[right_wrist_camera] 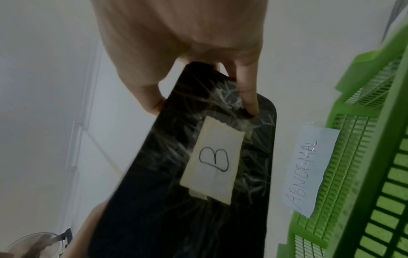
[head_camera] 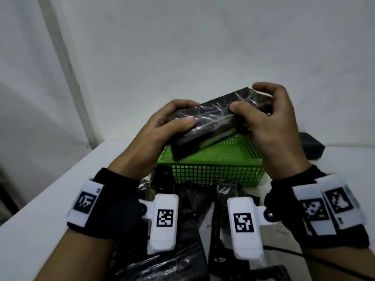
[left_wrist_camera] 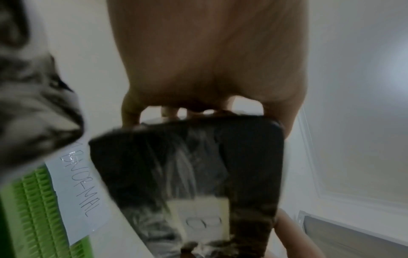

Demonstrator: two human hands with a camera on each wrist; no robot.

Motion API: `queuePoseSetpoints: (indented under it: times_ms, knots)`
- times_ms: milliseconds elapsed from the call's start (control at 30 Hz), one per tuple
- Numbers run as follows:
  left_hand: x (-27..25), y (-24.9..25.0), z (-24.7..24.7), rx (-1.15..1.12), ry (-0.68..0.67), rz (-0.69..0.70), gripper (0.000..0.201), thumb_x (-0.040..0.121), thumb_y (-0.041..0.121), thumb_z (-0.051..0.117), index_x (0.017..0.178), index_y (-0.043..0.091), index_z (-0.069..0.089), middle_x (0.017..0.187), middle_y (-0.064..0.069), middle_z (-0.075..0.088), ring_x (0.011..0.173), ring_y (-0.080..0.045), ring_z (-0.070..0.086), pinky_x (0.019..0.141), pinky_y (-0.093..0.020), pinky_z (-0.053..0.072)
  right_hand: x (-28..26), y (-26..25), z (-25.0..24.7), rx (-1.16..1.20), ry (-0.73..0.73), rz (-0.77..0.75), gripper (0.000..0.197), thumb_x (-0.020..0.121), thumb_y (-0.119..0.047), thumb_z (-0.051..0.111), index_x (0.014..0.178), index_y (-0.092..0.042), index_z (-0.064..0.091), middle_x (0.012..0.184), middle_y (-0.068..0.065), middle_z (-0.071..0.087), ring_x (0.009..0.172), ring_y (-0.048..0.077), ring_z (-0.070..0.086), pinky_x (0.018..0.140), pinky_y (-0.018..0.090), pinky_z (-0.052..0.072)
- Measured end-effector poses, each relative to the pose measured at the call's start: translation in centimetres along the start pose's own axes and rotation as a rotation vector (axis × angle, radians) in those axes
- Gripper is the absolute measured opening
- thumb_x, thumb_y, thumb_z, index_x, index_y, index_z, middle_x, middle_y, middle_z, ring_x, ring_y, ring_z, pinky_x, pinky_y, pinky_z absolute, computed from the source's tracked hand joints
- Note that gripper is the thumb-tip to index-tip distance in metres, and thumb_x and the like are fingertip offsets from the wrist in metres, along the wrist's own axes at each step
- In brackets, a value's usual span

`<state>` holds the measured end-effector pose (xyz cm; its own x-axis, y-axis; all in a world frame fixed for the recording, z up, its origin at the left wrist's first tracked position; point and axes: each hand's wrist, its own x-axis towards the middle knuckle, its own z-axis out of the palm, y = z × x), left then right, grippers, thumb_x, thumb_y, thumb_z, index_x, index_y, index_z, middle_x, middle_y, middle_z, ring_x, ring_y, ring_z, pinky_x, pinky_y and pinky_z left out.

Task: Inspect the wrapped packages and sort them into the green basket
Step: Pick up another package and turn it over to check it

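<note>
Black and film-wrapped, the package [head_camera: 213, 120] hangs tilted above the green basket [head_camera: 213, 171]. The left hand [head_camera: 162, 126] and right hand [head_camera: 267, 122] curl round its ends, likely to turn its "B" label [right_wrist_camera: 213, 161] into view.
</note>
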<state>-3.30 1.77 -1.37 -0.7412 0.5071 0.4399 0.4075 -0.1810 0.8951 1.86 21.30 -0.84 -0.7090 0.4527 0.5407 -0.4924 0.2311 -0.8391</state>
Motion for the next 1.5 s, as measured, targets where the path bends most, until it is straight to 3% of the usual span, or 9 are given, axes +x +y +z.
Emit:
queuePoseSetpoints:
  times_ms: [200,433,567,767,967,1100,1233,1400,1500]
  knots:
    - [-0.1,0.1,2.0,-0.152,-0.041,-0.326,0.047,0.091,0.056,0.051,0.114,0.021,0.071,0.112,-0.005,0.068,0.103,-0.021,0.064,0.089,-0.047,0.055,0.2,-0.2,-0.1,0.089,-0.099,0.038,0.076,0.073,-0.063,0.071,0.137,-0.033,0.041,0.142,-0.008,0.047,0.123,0.003,0.056,0.102,0.033,0.052]
    - [-0.3,1.1,1.6,-0.3,0.008,-0.47,0.088,0.088,0.08,0.026,0.124,0.011,0.067,0.116,-0.013,0.073,0.103,-0.028,0.072,0.075,-0.036,0.062,-0.9,-0.5,0.2,-0.062,-0.627,-0.13,0.079,0.085,-0.033,0.072,0.154,-0.035,0.034,0.139,-0.026,0.048,0.115,-0.028,0.047,0.087,0.0,0.042]
    - [-0.2,1.3,2.0,-0.146,0.035,-0.424,0.073,0.091,0.074,0.031,0.116,0.018,0.071,0.093,-0.003,0.076,0.085,-0.019,0.074,0.065,-0.031,0.059,-0.8,-0.4,-0.1,-0.1,-0.593,-0.126,0.085,0.085,-0.031,0.067,0.156,-0.048,0.024,0.146,-0.026,0.047,0.127,-0.016,0.049,0.105,0.023,0.047]
    - [-0.2,1.2,2.0,0.013,0.052,-0.296,0.059,0.094,0.068,0.03,0.119,0.032,0.071,0.098,0.007,0.073,0.085,-0.012,0.069,0.068,-0.034,0.055,-1.3,-0.7,0.3,-0.185,-0.505,-0.295,0.067,0.086,-0.01,0.067,0.144,-0.029,0.04,0.127,-0.02,0.061,0.118,-0.007,0.06,0.094,0.015,0.05]
    - [-0.3,1.4,1.1,-0.047,0.063,-0.235,0.052,0.094,0.062,0.038,0.124,0.031,0.067,0.101,0.011,0.073,0.09,-0.011,0.069,0.064,-0.034,0.057,-1.4,0.1,0.3,-0.12,-0.584,-0.291,0.074,0.088,-0.01,0.073,0.149,-0.025,0.033,0.153,-0.012,0.045,0.139,-0.001,0.045,0.101,0.02,0.049]
    - [0.0,0.6,1.4,-0.086,0.111,-0.188,0.041,0.095,0.044,0.055,0.131,0.026,0.059,0.123,0.004,0.068,0.107,-0.017,0.066,0.072,-0.042,0.06,-1.2,0.0,0.9,0.065,-0.496,-0.053,0.072,0.091,-0.05,0.056,0.154,-0.041,0.023,0.158,-0.021,0.039,0.133,-0.014,0.044,0.103,0.018,0.046]
    - [0.6,-0.3,1.0,-0.024,0.118,-0.09,0.061,0.083,0.036,0.065,0.141,0.035,0.046,0.137,0.006,0.06,0.121,-0.011,0.061,0.081,-0.042,0.058,-0.2,0.7,0.9,0.104,-0.417,0.336,0.109,0.059,-0.081,0.061,0.155,-0.046,0.023,0.156,-0.013,0.042,0.137,0.019,0.05,0.106,0.058,0.041]
    - [0.2,-0.5,0.3,0.138,-0.038,-0.016,0.078,0.074,0.04,0.074,0.145,0.042,0.042,0.152,0.006,0.045,0.134,-0.02,0.051,0.104,-0.055,0.047,-0.2,0.8,0.2,0.182,-0.477,0.403,0.073,0.075,-0.071,0.063,0.137,-0.033,0.057,0.129,-0.004,0.07,0.115,0.023,0.069,0.098,0.057,0.051]
    - [0.1,-0.5,0.3,0.169,-0.107,0.006,0.074,0.079,0.031,0.072,0.146,0.034,0.041,0.146,0.006,0.053,0.132,-0.015,0.053,0.104,-0.044,0.049,0.1,1.0,-0.1,0.225,-0.415,0.372,0.089,0.066,-0.058,0.078,0.145,-0.028,0.049,0.125,-0.001,0.072,0.104,0.023,0.074,0.084,0.047,0.059]
